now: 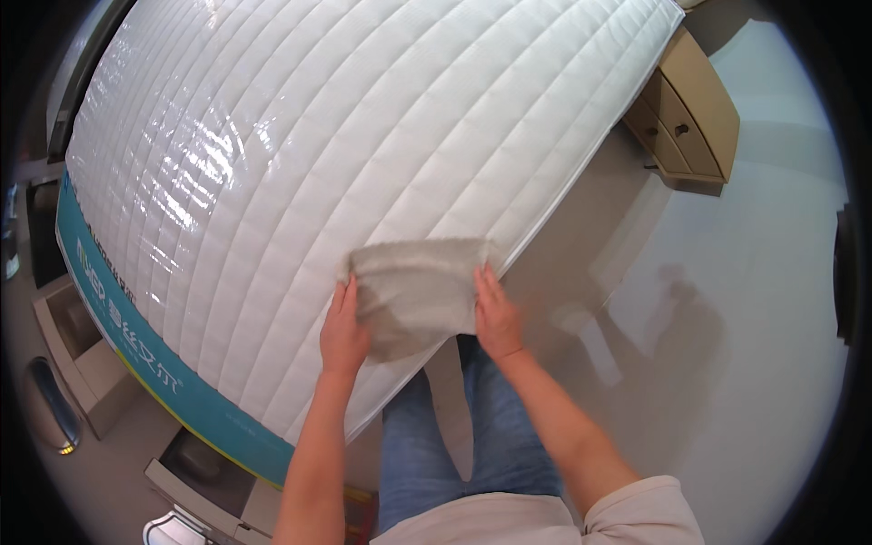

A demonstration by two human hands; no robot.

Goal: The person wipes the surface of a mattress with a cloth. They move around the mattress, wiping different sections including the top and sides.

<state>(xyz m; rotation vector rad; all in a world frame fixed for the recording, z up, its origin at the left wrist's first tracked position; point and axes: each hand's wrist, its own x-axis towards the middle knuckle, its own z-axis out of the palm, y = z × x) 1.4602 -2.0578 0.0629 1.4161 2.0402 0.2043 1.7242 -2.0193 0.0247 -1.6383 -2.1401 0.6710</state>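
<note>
A beige cloth (pixel 419 289) is stretched between my two hands over the near edge of a white quilted mattress (pixel 381 157). My left hand (pixel 344 334) grips its left side near the upper corner. At the right side, my right hand (pixel 497 313) holds the opposite edge, fingers pointing away from me. The cloth's far edge looks thicker, like a fold or hem. Shiny clear plastic film (pixel 197 170) covers at least the left part of the mattress.
A teal printed banner (pixel 170 381) with writing runs along the mattress's left end. Beyond the right edge stands a wooden drawer cabinet (pixel 702 116) with round knobs. Low beige furniture (pixel 88 368) with dark insets lies at the left. Pale floor (pixel 715 238) extends to the right.
</note>
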